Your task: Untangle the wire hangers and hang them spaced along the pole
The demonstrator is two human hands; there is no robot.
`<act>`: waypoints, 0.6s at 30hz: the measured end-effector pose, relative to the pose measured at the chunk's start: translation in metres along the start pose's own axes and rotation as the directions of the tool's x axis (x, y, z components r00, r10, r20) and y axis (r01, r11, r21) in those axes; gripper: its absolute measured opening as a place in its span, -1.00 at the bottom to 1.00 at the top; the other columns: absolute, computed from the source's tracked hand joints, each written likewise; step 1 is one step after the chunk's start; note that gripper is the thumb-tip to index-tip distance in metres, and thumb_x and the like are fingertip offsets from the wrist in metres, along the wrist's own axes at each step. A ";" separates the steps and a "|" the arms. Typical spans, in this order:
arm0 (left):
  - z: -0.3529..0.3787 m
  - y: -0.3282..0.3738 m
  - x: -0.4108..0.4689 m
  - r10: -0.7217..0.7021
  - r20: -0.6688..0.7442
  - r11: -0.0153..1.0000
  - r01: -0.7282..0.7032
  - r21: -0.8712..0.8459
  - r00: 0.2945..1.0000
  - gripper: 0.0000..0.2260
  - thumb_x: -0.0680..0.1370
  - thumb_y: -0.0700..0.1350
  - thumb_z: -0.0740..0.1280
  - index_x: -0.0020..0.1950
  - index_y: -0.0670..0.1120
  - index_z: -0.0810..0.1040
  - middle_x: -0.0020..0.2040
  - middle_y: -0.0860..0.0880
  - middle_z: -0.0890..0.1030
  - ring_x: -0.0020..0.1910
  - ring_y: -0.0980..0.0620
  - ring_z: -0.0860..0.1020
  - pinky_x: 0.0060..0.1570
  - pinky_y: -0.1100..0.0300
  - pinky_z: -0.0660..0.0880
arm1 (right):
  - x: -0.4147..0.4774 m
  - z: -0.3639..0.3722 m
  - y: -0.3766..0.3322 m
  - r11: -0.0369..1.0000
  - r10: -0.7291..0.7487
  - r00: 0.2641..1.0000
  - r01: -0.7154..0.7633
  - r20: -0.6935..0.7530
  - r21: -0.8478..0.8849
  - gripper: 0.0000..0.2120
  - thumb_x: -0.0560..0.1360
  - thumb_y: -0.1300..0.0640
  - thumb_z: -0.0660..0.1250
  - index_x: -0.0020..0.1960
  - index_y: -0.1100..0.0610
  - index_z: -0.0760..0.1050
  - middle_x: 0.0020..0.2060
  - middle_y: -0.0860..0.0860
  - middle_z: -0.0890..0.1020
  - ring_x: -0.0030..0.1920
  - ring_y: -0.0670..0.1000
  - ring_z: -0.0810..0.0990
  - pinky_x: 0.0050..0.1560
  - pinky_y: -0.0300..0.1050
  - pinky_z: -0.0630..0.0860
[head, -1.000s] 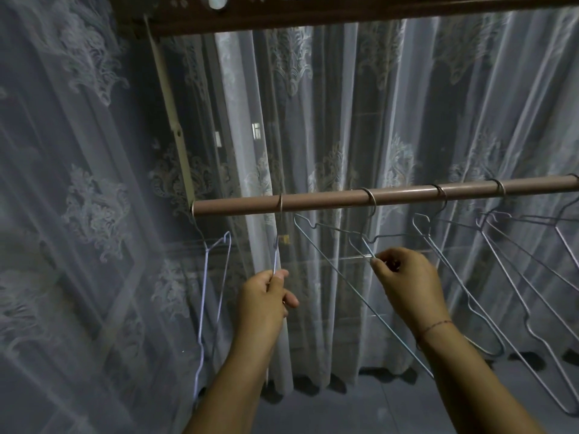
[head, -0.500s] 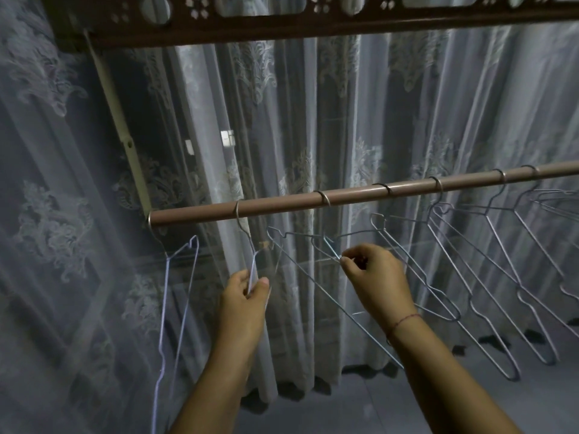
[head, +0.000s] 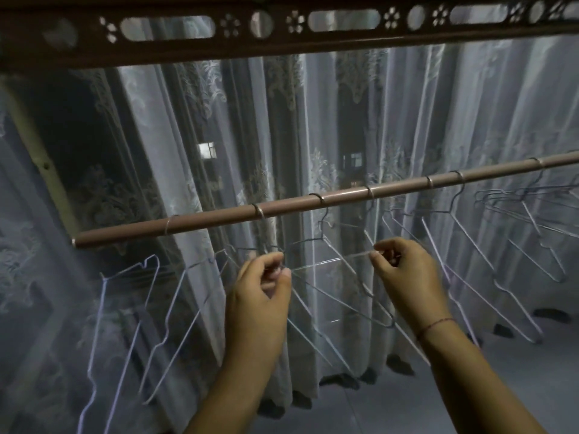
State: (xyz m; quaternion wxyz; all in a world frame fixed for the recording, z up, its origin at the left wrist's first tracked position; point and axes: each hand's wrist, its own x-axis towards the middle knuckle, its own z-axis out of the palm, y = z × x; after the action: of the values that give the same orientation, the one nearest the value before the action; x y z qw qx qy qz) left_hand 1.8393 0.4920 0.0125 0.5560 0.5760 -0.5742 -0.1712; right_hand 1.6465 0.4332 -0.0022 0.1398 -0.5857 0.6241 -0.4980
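Silvery wire, thin and bare: hangers (head: 473,242) hooked in a row along the brown pole (head: 313,203), fairly spread toward its left end, bunched and overlapping at the far right. Just under the pole, left hand (head: 260,296) raised, thumb and forefinger pinched on wire close to one hanger's neck, remaining fingers curled in. Beside it, right hand (head: 404,277) pinched the same way on the end of a pale straight run of wire (head: 332,262) stretched between the two hands. Owner of that run among the hangers: not clear from this angle, nor any crossing of two frames there. Probably very light, springy rather than rigid, smooth and a little slippery between fingertips; easily bent out of shape under force, and quick to catch hook in shoulder. Best taken at the twisted neck just below the hook, or at a shoulder bend, not mid-span, likely the most flexible part. Worth lifting each hook clear of the pole before shifting it, rather than dragging sideways through neighbours. Lace curtain (head: 407,120) close behind, a likely snag for loose wire ends.
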 end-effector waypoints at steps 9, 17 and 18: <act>0.113 0.035 0.001 -0.127 0.006 0.988 0.126 0.089 0.992 -0.62 0.53 0.00 0.30 0.34 0.01 0.41 0.28 0.06 0.43 0.23 0.08 0.47 0.16 0.20 0.40 | 0.041 -0.044 0.058 0.993 -0.098 0.991 0.104 0.092 -0.055 -0.78 0.44 0.06 0.35 0.07 0.06 0.51 -0.12 -0.06 0.53 -0.14 -0.10 0.50 -0.08 -0.24 0.43; 0.196 0.072 -0.007 -0.084 0.021 0.994 0.083 0.068 0.996 -0.77 0.53 -0.07 0.31 0.19 0.03 0.55 -0.03 0.09 0.60 -0.15 0.29 0.51 -0.21 0.54 0.38 | 0.086 -0.101 0.119 0.989 -0.029 0.999 0.031 0.013 -0.147 -0.66 0.43 0.07 0.37 0.18 0.09 0.45 0.12 0.05 0.46 0.19 0.07 0.46 0.20 -0.03 0.44; 0.207 0.075 -0.008 -0.078 0.041 0.994 0.074 0.078 0.996 -0.76 0.54 -0.06 0.31 0.19 0.01 0.56 0.01 0.07 0.61 -0.14 0.29 0.51 -0.19 0.53 0.38 | 0.088 -0.105 0.126 0.985 -0.010 0.999 0.015 0.030 -0.174 -0.64 0.44 0.06 0.37 0.20 0.08 0.43 0.13 0.04 0.46 0.20 0.07 0.45 0.19 -0.04 0.43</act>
State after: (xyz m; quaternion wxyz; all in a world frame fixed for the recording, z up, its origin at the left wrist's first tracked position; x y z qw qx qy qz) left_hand 1.6289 0.4276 0.0054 0.5139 0.6144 -0.5701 -0.1828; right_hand 1.4682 0.3823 -0.0162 0.0940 -0.6068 0.6594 -0.4337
